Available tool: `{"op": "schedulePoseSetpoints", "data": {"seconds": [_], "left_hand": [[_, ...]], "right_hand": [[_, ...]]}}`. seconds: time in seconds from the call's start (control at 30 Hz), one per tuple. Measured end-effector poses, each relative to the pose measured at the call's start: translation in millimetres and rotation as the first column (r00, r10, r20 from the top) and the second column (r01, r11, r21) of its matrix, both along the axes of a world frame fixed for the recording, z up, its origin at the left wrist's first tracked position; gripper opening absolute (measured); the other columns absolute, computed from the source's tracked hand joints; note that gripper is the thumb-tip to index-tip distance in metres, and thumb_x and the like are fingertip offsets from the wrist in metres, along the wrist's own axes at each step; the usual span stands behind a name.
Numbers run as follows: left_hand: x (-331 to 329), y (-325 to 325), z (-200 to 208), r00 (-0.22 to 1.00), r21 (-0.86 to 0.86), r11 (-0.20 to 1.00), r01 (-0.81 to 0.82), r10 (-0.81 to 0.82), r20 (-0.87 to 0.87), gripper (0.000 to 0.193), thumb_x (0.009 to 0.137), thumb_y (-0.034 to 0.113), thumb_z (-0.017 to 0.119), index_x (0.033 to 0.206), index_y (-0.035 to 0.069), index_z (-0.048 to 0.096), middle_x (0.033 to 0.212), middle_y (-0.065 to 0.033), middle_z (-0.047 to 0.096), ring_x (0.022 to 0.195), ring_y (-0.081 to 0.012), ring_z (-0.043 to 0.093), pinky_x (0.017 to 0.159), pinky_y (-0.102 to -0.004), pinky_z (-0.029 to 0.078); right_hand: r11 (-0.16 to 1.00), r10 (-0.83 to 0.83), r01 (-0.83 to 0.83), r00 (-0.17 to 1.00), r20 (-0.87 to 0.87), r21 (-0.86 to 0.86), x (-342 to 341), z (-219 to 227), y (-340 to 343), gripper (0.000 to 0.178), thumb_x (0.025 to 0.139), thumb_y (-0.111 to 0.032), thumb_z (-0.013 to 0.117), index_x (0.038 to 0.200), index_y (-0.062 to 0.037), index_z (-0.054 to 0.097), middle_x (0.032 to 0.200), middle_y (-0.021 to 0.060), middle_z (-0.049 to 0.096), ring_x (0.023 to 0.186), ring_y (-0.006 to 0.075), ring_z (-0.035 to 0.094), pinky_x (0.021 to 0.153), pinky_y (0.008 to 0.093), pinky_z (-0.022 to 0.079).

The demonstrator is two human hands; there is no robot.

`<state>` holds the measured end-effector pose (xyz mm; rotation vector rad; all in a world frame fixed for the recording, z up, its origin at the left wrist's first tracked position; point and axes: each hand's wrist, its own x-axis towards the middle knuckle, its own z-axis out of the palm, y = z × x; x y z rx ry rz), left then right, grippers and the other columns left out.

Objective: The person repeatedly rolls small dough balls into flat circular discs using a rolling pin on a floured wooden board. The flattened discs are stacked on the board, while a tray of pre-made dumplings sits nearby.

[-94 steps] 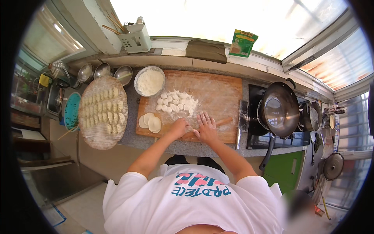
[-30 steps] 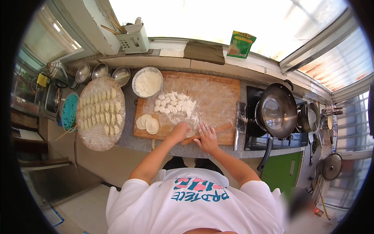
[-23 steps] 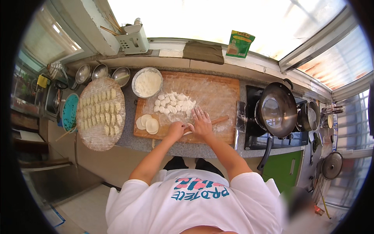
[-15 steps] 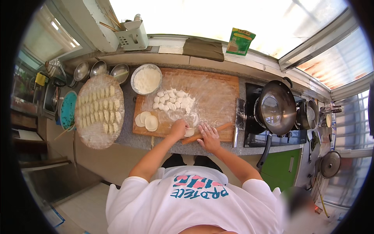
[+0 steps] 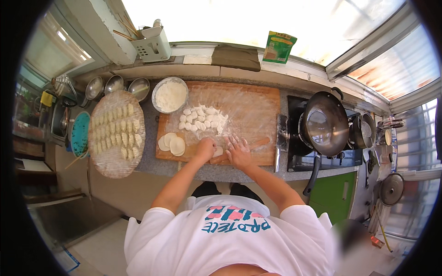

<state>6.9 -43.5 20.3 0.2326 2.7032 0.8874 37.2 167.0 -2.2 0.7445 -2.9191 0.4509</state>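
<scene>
My left hand [image 5: 206, 148] is closed, its fingers pinching the edge of a small round dough wrapper [image 5: 218, 151] near the board's front edge. Fingers spread and flat, my right hand [image 5: 239, 153] lies over a wooden rolling pin [image 5: 260, 143], hiding its middle. The pin slants across the front of the floury wooden board [image 5: 253, 101] and meets the wrapper. Several rolled wrappers [image 5: 177, 146] overlap to the left of my left hand. Beyond both hands, many small floured dough pieces [image 5: 199, 118] sit in a cluster.
A bowl of flour [image 5: 171, 95] stands at the board's back left corner. Further left is a round tray [image 5: 99, 158] of dumplings, beside a turquoise basin [image 5: 80, 132] of filling. A cleaver [image 5: 282, 133] lies at the board's right edge. A wok [image 5: 326, 122] sits on the stove.
My right hand and the rolling pin have moved forward, away from me, and slightly left. My left hand has shifted a little with the wrapper still in its fingers.
</scene>
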Motion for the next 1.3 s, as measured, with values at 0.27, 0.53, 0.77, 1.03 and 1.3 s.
{"op": "schedulePoseSetpoints", "data": {"seconds": [0.27, 0.53, 0.77, 1.03, 1.3], "left_hand": [[2.2, 4.8, 3.7, 0.996, 0.030, 0.997, 0.076, -0.077, 0.034, 0.012, 0.081, 0.015, 0.074, 0.087, 0.005, 0.075, 0.091, -0.0178, 0.072, 0.093, -0.0369, 0.068, 0.083, -0.0468, 0.053], [7.8, 2.0, 11.4, 0.975, -0.034, 0.984, -0.173, 0.176, 0.134, 0.015, 0.083, 0.018, 0.076, 0.089, 0.005, 0.074, 0.090, -0.0186, 0.073, 0.089, -0.0370, 0.070, 0.079, -0.0463, 0.054], [-3.0, -20.6, -4.7, 0.990, 0.039, 0.997, -0.059, 0.054, 0.130, 0.013, 0.080, 0.013, 0.074, 0.090, 0.005, 0.074, 0.089, -0.0179, 0.073, 0.088, -0.0361, 0.070, 0.079, -0.0461, 0.054], [-27.8, -9.8, 13.4, 0.981, -0.018, 0.987, 0.162, -0.159, 0.110, 0.018, 0.082, 0.016, 0.074, 0.093, 0.002, 0.074, 0.091, -0.0188, 0.073, 0.085, -0.0354, 0.071, 0.077, -0.0453, 0.054], [6.7, -6.7, 22.4, 0.978, -0.035, 0.988, -0.147, 0.151, 0.142, 0.014, 0.081, 0.013, 0.071, 0.092, 0.005, 0.074, 0.093, -0.0181, 0.072, 0.090, -0.0382, 0.069, 0.079, -0.0475, 0.053]], "right_hand": [[0.999, -0.026, 0.029, 0.995, 0.101, -0.035, 13.3, 18.9, -18.9, 0.075, 0.093, -0.044, 0.060, 0.154, -0.0057, 0.039, 0.154, 0.0170, 0.045, 0.146, 0.0352, 0.038, 0.118, 0.0551, 0.028], [0.989, -0.036, 0.039, 0.999, 0.026, -0.143, -18.8, 14.4, -27.9, 0.079, 0.091, -0.045, 0.063, 0.153, -0.0014, 0.038, 0.150, 0.0221, 0.048, 0.142, 0.0378, 0.042, 0.116, 0.0551, 0.030], [0.994, 0.092, -0.087, 0.994, 0.066, -0.069, 34.4, 15.6, 25.2, 0.079, 0.091, -0.045, 0.063, 0.153, -0.0027, 0.039, 0.153, 0.0193, 0.045, 0.145, 0.0349, 0.039, 0.116, 0.0546, 0.030], [0.996, -0.049, 0.054, 0.997, 0.062, -0.077, -50.4, 28.9, -30.4, 0.079, 0.093, -0.049, 0.060, 0.155, -0.0054, 0.037, 0.154, 0.0205, 0.044, 0.145, 0.0364, 0.038, 0.118, 0.0547, 0.029], [0.999, 0.031, -0.025, 0.988, 0.149, -0.039, 22.1, 22.5, 5.4, 0.080, 0.090, -0.047, 0.065, 0.153, -0.0053, 0.040, 0.154, 0.0192, 0.044, 0.146, 0.0354, 0.037, 0.120, 0.0549, 0.025]]}}
